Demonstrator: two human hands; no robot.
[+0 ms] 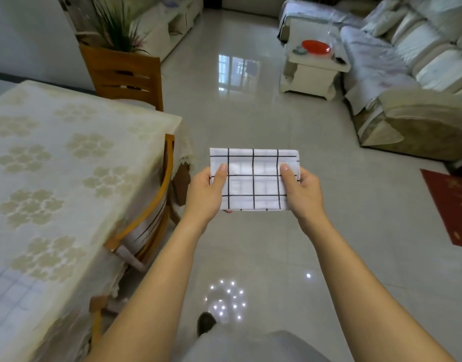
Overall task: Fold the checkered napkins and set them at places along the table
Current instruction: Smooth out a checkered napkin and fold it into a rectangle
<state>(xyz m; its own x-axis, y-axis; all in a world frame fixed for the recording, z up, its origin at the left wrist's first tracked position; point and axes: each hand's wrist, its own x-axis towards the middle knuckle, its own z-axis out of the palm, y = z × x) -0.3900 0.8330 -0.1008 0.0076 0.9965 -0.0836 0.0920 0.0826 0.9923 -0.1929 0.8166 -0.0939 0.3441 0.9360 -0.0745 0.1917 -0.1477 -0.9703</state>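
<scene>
**White checked cloth, held clear of the worktop**

You hold one folded napkin [253,184] out over the floor [250,100], right of the worktop [67,152] and touching nothing else. Your left grip [209,189] and right grip [303,192] each pinch a short edge, thumb on top, fingers beneath.

Risks, as I judge them: loosen either thumb and the layers may fall open (soft cloth keeps no crease). Swing left carelessly and it could snag the nearer chair [167,163].

Count:
- One napkin in hand.
- One faint checked patch [10,291] low on the worktop, too blurred to name.
- Some checked cloth [143,231] on that chair's seat, number unclear.
- Two chairs plainly, the far chair [125,74] at the worktop's end.
</scene>
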